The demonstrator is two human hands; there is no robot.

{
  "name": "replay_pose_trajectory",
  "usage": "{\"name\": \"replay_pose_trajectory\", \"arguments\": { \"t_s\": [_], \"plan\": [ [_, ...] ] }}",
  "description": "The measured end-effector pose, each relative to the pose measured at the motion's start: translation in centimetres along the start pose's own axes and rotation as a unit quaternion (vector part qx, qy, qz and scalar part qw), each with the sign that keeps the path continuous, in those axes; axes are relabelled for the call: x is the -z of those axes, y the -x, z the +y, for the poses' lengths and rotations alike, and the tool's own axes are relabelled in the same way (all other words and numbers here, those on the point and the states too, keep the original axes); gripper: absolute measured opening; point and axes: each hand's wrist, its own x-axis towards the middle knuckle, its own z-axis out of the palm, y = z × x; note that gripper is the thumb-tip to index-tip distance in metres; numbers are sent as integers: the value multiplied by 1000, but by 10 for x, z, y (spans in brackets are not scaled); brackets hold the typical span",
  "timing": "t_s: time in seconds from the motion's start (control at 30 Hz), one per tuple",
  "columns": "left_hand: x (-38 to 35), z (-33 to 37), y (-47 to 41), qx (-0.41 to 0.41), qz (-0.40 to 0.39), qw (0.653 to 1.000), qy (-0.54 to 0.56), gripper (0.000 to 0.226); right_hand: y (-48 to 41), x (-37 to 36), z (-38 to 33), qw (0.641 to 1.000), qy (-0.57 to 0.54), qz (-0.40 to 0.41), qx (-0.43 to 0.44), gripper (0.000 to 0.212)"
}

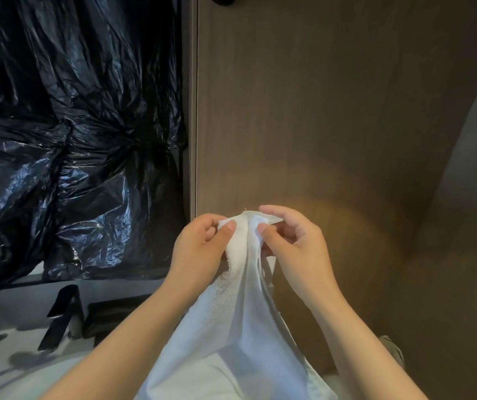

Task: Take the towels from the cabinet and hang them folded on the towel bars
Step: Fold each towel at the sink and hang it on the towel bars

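Brown cabinet panel [318, 111], twelve to three o'clock. Black plastic sheeting [67, 134], nine to eleven. White towel [231, 327], six o'clock: soft, limp, light; best taken by its corners. Left hand [202, 249] and right hand [295, 246] each pinch its top edge.

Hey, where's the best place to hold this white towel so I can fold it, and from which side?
Probably its top edge, pinched from either side. The white towel is limp and hangs down from that bunched edge, where the left hand and right hand pinch it; lower cloth would just sag.
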Motion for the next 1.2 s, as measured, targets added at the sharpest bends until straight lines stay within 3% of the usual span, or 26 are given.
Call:
{"name": "replay_pose_trajectory", "arguments": {
  "t_s": [0.3, 0.47, 0.67, 0.83, 1.2],
  "plan": [
    [15, 0, 28, 2, -14, 997, 78, 19, 0, 3, -12, 985, -17, -173, -4, 25],
    [17, -3, 32, 12, -23, 996, 85, 20, -1, -1, -7, 989, 6, -146, 14, 21],
    [20, -5, 30, 25, -11, 997, 78, 20, -1, -12, 3, 980, 143, -88, 102, 8],
    [20, -6, 28, 47, 10, 995, 93, 19, 1, -18, 10, 972, 170, -51, 155, 8],
    [18, -8, 24, 56, 45, 996, 59, 18, 6, -19, 6, 961, 210, -70, 166, 17]
  ]
}}
